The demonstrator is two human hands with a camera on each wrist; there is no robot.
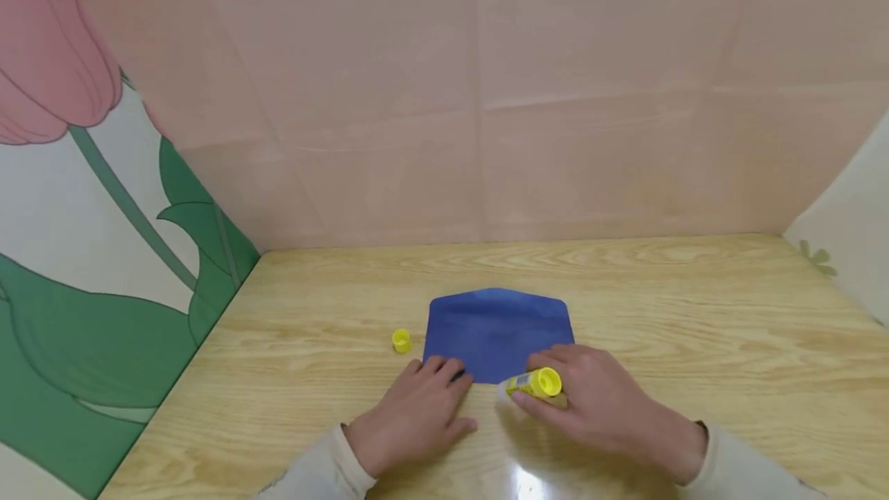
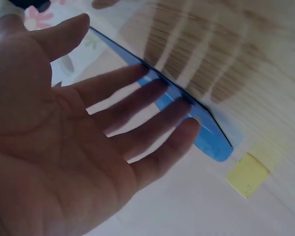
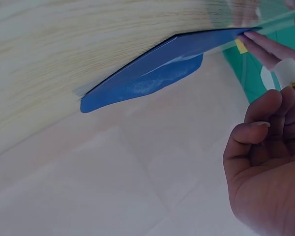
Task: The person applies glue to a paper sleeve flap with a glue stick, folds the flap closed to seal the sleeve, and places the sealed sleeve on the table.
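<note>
Head view: a blue, seemingly paper envelope (image 1: pixel 496 334) lies on the pale wooden bench (image 1: pixel 694 299); the left hand (image 1: pixel 420 411), fingers straight, touches its near-left corner, probably steadying it; the right hand (image 1: pixel 600 400) grips a yellow-and-white glue stick (image 1: pixel 531 385), round yellow cap (image 1: pixel 401 341) lying clear, left.

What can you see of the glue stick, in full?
The glue stick is a tube, plastic by its look: yellow body, uncapped whitish end, a printed label with a red patch, and a round hollow in the base. The right hand grips it at a tilt, base turned to the head view, whitish end near the closer edge of the blue envelope. Whether that end touches anything is unclear.
</note>
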